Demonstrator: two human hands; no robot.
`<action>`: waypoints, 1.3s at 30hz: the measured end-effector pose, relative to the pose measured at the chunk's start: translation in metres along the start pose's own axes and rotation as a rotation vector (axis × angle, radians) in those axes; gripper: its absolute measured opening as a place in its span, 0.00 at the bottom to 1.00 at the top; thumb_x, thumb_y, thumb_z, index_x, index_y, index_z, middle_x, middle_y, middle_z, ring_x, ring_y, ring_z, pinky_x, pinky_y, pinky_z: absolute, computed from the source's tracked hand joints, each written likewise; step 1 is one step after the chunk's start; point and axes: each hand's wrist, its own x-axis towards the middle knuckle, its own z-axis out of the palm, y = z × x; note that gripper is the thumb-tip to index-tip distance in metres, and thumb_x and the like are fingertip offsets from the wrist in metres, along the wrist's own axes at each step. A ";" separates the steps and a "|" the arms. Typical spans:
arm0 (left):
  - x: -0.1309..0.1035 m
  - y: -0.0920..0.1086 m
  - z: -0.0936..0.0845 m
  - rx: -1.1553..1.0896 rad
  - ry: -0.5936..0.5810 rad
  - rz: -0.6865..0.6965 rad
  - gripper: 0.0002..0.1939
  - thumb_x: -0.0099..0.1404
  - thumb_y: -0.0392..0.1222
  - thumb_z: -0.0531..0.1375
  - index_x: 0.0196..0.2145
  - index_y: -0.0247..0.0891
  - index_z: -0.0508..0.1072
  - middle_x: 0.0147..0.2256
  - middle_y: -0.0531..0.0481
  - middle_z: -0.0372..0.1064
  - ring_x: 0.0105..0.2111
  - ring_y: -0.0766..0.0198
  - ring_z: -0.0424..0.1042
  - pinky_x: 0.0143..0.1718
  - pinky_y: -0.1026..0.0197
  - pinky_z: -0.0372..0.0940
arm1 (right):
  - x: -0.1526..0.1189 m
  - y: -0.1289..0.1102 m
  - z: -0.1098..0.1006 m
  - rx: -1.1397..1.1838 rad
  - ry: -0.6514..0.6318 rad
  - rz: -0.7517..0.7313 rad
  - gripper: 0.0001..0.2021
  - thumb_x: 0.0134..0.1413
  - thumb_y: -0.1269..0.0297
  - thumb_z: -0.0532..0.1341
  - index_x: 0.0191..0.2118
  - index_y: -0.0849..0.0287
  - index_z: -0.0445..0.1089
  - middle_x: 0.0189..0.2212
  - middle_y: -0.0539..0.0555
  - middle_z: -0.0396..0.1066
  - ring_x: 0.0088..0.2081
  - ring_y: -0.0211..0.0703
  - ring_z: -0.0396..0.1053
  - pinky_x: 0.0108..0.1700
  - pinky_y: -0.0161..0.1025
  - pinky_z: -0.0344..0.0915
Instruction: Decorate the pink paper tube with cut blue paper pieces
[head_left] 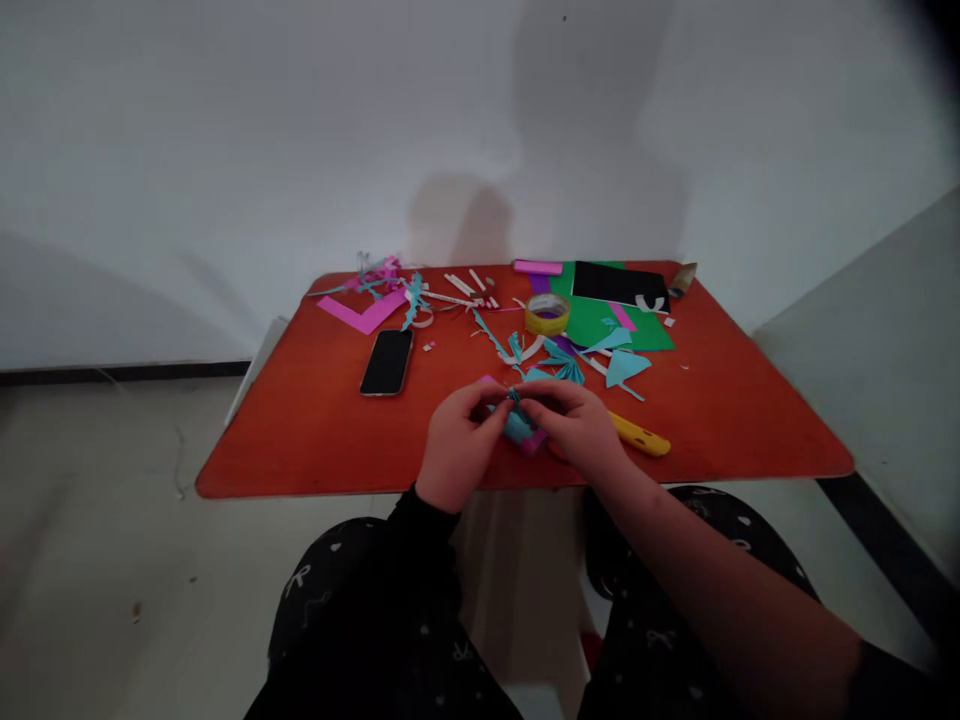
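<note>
Near the front edge of the red table, my left hand (463, 428) and my right hand (576, 420) meet, fingers pinched on a small folded piece of teal paper (514, 396). Fingertips hide much of that piece. Beneath them lies pink and light-blue paper (519, 428), partly covered. Just beyond my hands is a fan-folded teal paper (564, 365). A yellow utility knife (640, 436) lies to the right of my right hand, one end hidden behind it.
The red table (315, 440) stands against a white wall. A phone (387, 362) lies at left, near a pink paper angle (364, 313). A tape roll (547, 314), green sheet (652, 335), black sheet (619, 283) and teal scraps (627, 367) are spread toward the back right.
</note>
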 end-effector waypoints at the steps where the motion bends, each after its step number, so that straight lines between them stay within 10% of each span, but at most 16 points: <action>1: 0.000 0.000 0.000 0.019 0.005 0.007 0.08 0.66 0.44 0.66 0.41 0.41 0.81 0.37 0.48 0.79 0.36 0.61 0.74 0.40 0.61 0.67 | -0.001 0.001 0.000 -0.019 -0.009 -0.011 0.09 0.52 0.59 0.70 0.40 0.50 0.82 0.38 0.53 0.81 0.40 0.50 0.78 0.45 0.48 0.74; 10: 0.003 -0.001 0.000 -0.113 0.001 -0.021 0.11 0.64 0.43 0.66 0.43 0.39 0.80 0.40 0.46 0.81 0.37 0.61 0.77 0.40 0.60 0.71 | -0.007 0.003 0.003 -0.193 -0.008 -0.130 0.16 0.56 0.61 0.67 0.51 0.54 0.79 0.44 0.56 0.82 0.44 0.50 0.79 0.45 0.46 0.76; 20: 0.006 -0.003 -0.009 0.194 -0.013 0.260 0.10 0.66 0.41 0.67 0.45 0.42 0.79 0.41 0.49 0.78 0.35 0.65 0.74 0.40 0.61 0.70 | -0.006 -0.002 -0.004 -0.151 -0.042 -0.097 0.17 0.56 0.62 0.67 0.51 0.54 0.81 0.45 0.55 0.83 0.45 0.50 0.80 0.48 0.46 0.76; 39: 0.006 -0.002 -0.006 0.071 -0.080 0.158 0.08 0.65 0.44 0.67 0.41 0.41 0.80 0.35 0.51 0.78 0.31 0.66 0.74 0.34 0.63 0.69 | -0.009 -0.003 -0.015 -0.219 -0.110 -0.133 0.17 0.58 0.62 0.67 0.52 0.50 0.81 0.47 0.54 0.83 0.47 0.51 0.80 0.49 0.46 0.76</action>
